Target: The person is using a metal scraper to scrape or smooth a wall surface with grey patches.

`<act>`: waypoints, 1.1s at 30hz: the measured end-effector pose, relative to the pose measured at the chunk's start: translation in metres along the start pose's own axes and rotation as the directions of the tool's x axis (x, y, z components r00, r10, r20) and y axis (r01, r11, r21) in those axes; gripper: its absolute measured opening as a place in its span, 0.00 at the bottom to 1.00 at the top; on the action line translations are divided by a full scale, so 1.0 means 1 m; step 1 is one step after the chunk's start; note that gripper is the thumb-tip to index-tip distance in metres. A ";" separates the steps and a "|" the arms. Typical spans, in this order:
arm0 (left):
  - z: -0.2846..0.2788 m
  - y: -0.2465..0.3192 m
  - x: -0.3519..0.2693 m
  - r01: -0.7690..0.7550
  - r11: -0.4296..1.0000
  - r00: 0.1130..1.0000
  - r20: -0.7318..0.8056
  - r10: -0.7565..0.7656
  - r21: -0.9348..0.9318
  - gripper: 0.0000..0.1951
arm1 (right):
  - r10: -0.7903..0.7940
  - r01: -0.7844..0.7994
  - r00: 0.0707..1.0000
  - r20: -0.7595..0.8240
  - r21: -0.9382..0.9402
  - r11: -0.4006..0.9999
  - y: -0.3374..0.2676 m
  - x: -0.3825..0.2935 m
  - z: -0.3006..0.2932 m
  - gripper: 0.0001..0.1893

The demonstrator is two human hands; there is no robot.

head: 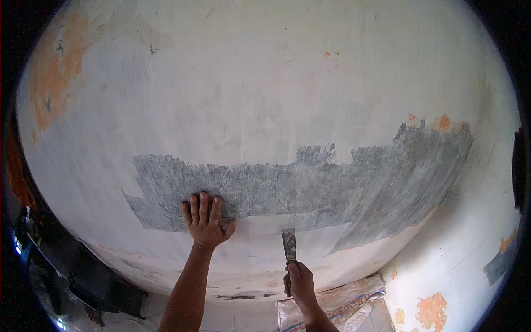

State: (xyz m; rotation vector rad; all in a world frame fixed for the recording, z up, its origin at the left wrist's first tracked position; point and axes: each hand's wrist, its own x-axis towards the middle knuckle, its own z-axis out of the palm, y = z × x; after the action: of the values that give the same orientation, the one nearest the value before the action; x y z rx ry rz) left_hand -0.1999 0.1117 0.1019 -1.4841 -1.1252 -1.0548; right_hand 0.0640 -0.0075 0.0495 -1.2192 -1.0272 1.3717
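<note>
My left hand (208, 222) lies flat with fingers spread on the wall, at the lower left of a bare grey patch (265, 189). In my right hand (299, 280) is a putty knife (289, 245), its stained blade pointing up. The blade tip is just below the patch's lower edge, over white paint; whether it touches the wall cannot be told. Around the patch the wall is covered in white paint (232, 103) with ragged edges. My right fingers hide most of the knife's handle.
Orange patches show on the wall at upper left (62, 74) and on the side wall (431, 311) at lower right. A crumpled plastic sheet (356, 296) lies on the floor along the wall's foot. Dark objects (108, 278) stand at lower left.
</note>
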 end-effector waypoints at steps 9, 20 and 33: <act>-0.004 -0.001 -0.004 0.004 1.000 1.000 0.016 -0.004 0.002 0.36 | 0.031 -0.031 1.000 0.006 0.028 0.999 -0.004 -0.006 0.005 0.15; -0.005 0.001 -0.002 0.000 1.000 1.000 0.011 0.000 -0.006 0.36 | 0.012 -0.012 1.000 0.017 0.050 0.999 0.004 0.001 0.005 0.16; -0.005 0.001 -0.004 0.003 1.000 1.000 0.030 -0.003 0.001 0.36 | 0.073 -0.075 0.997 0.030 0.090 0.993 0.002 -0.003 0.003 0.15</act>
State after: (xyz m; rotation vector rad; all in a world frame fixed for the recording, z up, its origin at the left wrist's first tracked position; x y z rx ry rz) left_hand -0.2004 0.1063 0.0984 -1.5025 -1.1491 -1.0376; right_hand 0.0609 -0.0105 0.0483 -1.1843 -0.9349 1.4801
